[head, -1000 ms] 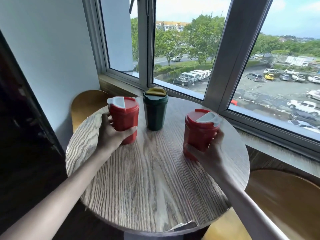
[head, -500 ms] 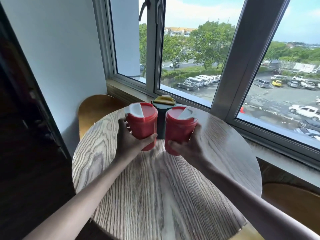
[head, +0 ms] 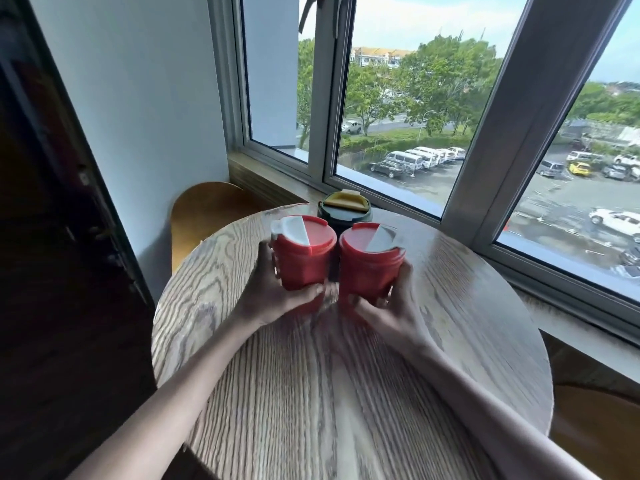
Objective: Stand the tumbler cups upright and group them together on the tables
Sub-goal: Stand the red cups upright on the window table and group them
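Two red tumblers with white flip lids stand upright side by side on the round wooden table [head: 450,341]. My left hand [head: 273,296] grips the left red tumbler [head: 303,261] from its left side. My right hand [head: 388,310] grips the right red tumbler [head: 369,268] low on its front and right. Just behind the gap between them stands a dark green tumbler [head: 343,211] with a yellow lid, mostly hidden by the red ones.
A window with grey frames and a wooden sill [head: 263,181] runs along the table's far side. A wooden chair back [head: 204,216] stands at the left behind the table, another chair seat [head: 595,431] at the lower right. A dark door frame [head: 52,237] fills the left.
Both hands have slid the red tumblers inward, from wide apart to side by side in front of the green tumbler. The view has moved closer and shifted left.
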